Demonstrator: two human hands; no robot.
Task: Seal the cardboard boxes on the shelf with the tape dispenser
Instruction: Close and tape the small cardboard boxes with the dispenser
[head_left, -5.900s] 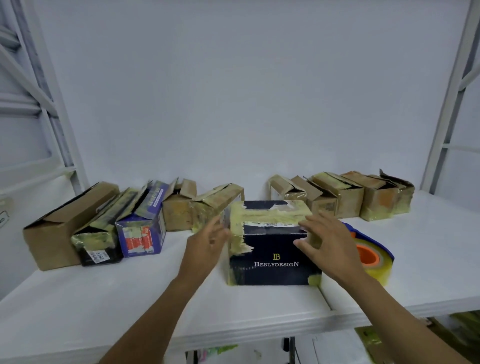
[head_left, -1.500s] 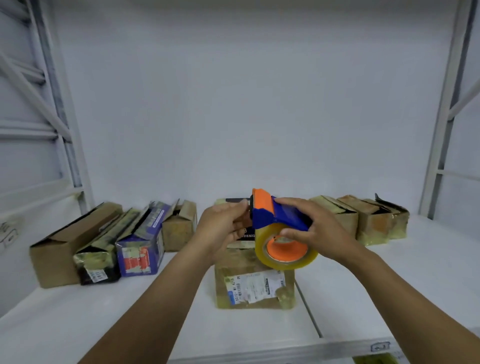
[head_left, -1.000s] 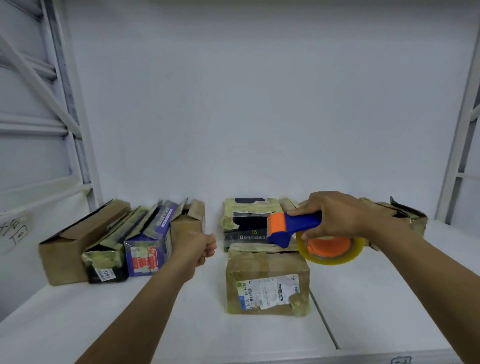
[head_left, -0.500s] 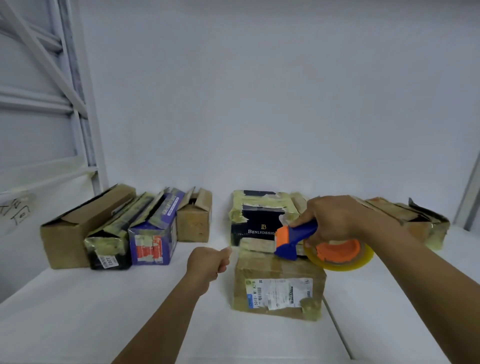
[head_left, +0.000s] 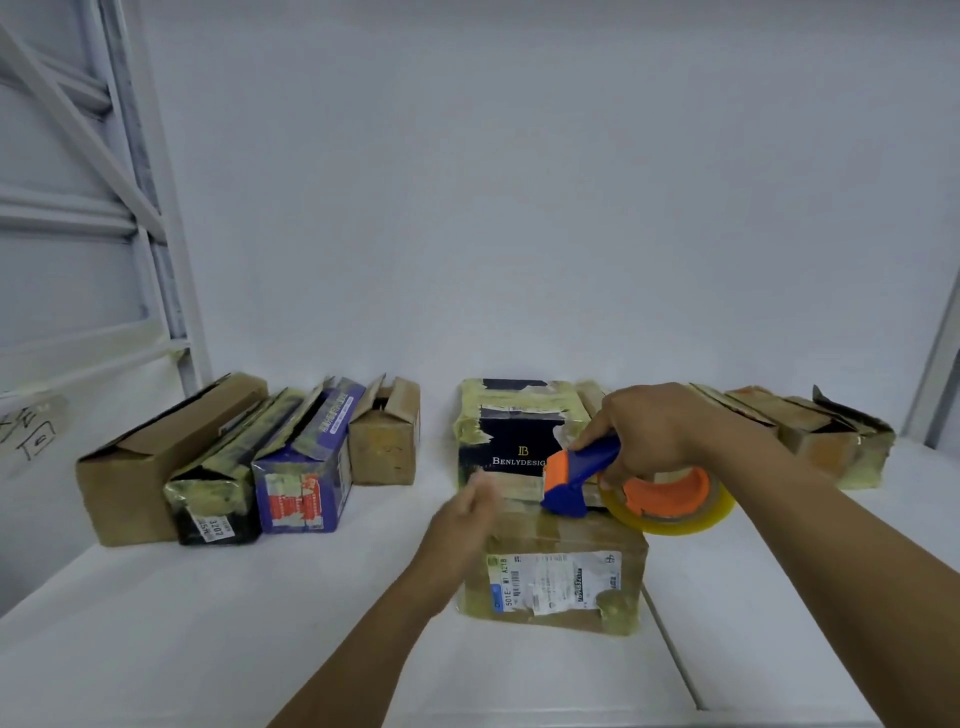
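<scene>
Box (head_left: 561, 582): dispenser (head_left: 579, 480) nose seems to touch its top.
Right hand (head_left: 660, 431): fingers grip dispenser.
Left hand (head_left: 465, 512): blurred, fingers unclear.
Risk: unheld box may slide; tape goes crooked.

Matt brown cardboard box (head_left: 566, 543), paper label (head_left: 553, 582); at its 1 o'clock, smooth blue-orange plastic tape dispenser (head_left: 582, 480), glossy translucent tape roll (head_left: 675, 525).

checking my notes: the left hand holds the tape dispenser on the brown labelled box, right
No: the head view shows the right hand holds the tape dispenser on the brown labelled box; the left hand, blurred, holds no dispenser.
</scene>
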